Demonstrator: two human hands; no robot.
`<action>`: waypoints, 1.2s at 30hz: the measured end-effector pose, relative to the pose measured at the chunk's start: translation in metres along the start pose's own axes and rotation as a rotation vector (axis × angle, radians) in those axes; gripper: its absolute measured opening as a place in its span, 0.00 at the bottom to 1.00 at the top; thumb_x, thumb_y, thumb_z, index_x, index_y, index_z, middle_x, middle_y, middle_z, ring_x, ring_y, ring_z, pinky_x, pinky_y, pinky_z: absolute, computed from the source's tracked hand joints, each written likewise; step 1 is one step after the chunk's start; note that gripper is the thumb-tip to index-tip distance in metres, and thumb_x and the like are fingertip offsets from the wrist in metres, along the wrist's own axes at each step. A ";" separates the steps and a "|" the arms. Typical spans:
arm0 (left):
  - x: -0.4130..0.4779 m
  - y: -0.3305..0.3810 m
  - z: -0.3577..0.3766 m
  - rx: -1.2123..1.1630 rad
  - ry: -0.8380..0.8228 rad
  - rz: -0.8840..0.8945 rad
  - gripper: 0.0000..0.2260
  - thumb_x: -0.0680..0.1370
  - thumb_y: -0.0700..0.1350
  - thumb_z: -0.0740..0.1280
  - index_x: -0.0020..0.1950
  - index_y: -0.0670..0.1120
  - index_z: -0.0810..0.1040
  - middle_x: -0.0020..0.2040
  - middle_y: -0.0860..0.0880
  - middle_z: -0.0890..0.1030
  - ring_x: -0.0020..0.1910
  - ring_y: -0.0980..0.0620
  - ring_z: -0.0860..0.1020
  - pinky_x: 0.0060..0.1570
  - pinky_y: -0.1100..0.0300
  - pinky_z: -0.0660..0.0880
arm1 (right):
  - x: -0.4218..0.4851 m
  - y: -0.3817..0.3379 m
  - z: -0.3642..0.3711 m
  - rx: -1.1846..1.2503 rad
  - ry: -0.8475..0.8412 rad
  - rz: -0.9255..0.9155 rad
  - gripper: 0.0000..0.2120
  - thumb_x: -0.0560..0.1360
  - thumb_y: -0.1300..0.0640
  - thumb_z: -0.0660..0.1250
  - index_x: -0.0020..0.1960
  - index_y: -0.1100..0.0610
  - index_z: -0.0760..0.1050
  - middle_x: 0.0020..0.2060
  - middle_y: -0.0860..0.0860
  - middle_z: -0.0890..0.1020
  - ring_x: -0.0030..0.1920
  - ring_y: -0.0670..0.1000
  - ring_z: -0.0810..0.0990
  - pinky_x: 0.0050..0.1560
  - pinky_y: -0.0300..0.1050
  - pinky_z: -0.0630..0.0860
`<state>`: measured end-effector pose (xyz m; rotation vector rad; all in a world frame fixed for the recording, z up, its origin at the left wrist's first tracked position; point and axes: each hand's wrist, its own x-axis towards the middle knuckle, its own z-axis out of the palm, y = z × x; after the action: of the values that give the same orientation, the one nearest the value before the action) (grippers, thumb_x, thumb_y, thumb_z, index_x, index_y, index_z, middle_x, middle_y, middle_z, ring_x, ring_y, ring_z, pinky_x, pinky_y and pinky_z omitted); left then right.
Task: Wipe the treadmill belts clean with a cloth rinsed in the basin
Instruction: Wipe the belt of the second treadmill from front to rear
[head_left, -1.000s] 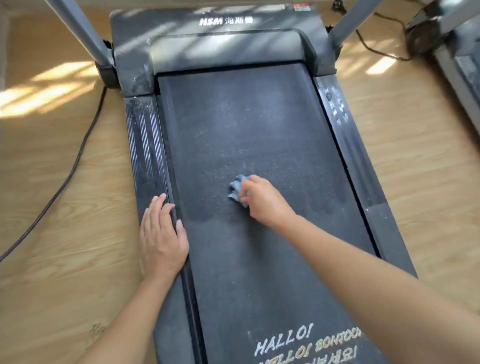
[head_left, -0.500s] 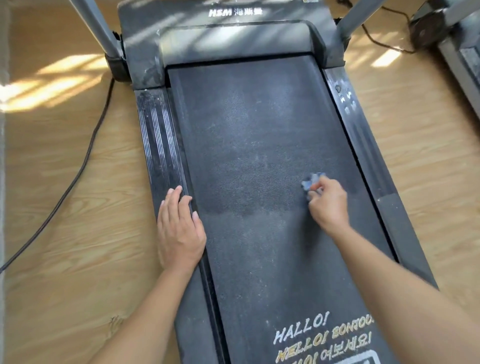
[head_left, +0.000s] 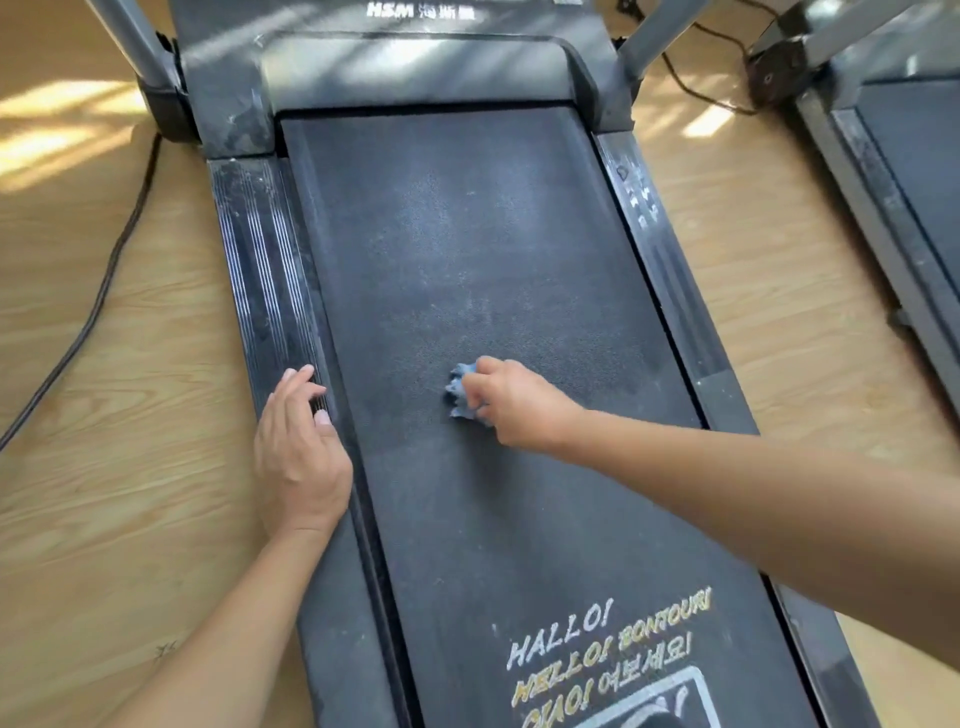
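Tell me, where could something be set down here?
Bare floor between the two treadmills, and floor left of the side rail, past the cable. Crowded mid-belt: right hand with cloth, left hand on the rail.

This looks like a small gym or a home exercise room. A treadmill (head_left: 467, 260) stands on a light wooden floor (head_left: 104, 467), a second treadmill (head_left: 904, 171) stands just beside it, and a black power cable (head_left: 93, 306) lies on the floor.
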<state>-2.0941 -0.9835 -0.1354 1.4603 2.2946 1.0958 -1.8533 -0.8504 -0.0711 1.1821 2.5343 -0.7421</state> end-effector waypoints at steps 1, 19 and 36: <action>0.000 0.001 0.001 0.011 -0.003 -0.001 0.13 0.79 0.34 0.59 0.61 0.40 0.76 0.73 0.42 0.78 0.77 0.41 0.72 0.77 0.42 0.67 | -0.013 0.032 -0.008 -0.045 -0.004 0.031 0.11 0.74 0.67 0.66 0.47 0.51 0.71 0.48 0.51 0.71 0.44 0.61 0.76 0.39 0.53 0.74; -0.002 0.008 0.001 0.144 -0.048 0.033 0.09 0.80 0.39 0.61 0.58 0.42 0.76 0.73 0.44 0.77 0.76 0.42 0.71 0.77 0.50 0.65 | -0.042 0.015 0.061 0.214 0.482 0.079 0.06 0.79 0.62 0.67 0.54 0.53 0.78 0.54 0.54 0.77 0.53 0.62 0.76 0.51 0.54 0.74; -0.004 0.157 -0.022 -0.596 -0.643 -0.212 0.12 0.77 0.53 0.78 0.59 0.52 0.85 0.54 0.54 0.88 0.53 0.54 0.86 0.50 0.62 0.81 | -0.100 -0.045 -0.004 1.872 0.256 0.025 0.05 0.80 0.64 0.67 0.50 0.60 0.71 0.52 0.61 0.80 0.58 0.58 0.80 0.63 0.59 0.80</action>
<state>-1.9949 -0.9608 -0.0132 1.0838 1.4686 0.9467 -1.8238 -0.9365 -0.0106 1.5342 1.2891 -3.2842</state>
